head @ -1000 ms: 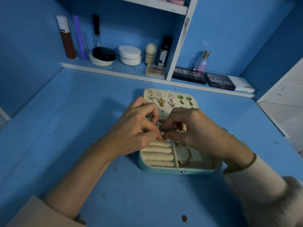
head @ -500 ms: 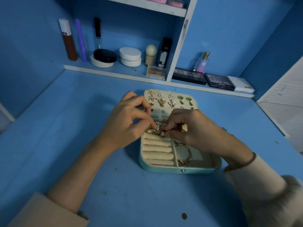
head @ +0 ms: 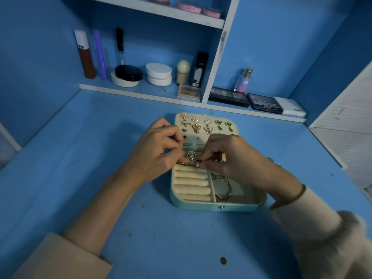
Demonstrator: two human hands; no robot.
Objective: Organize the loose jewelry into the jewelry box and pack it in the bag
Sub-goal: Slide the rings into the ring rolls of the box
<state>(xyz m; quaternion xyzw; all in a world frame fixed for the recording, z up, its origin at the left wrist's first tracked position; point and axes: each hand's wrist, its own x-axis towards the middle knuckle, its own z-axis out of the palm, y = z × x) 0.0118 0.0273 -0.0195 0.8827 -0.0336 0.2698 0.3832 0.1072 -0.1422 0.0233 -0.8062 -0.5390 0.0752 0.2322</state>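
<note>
An open teal jewelry box point(head: 217, 207) lies on the blue desk, its lid point(head: 207, 123) flat behind it and studded with several earrings. Cream ring rolls point(head: 192, 183) fill the box's left half. A gold bracelet point(head: 223, 188) lies in the right compartment. My left hand point(head: 159, 152) and my right hand point(head: 227, 156) meet over the back ring rolls. My left fingertips pinch a gold ring point(head: 182, 163) at the rolls; my right fingertips pinch a ring with a reddish stone point(head: 197, 163). A silver ornate ring point(head: 191, 154) stands between them in the rolls.
A low shelf at the back holds cosmetics: tubes point(head: 84, 55), round compacts point(head: 159, 74), a perfume bottle point(head: 243, 81) and eyeshadow palettes point(head: 264, 103). A white slatted panel point(head: 350, 121) stands at the right. A small teal object point(head: 271, 159) peeks out behind my right wrist.
Both hands have stayed over the back ring rolls, shifting slightly as the fingers work the rings into the slots. The box has not moved.
</note>
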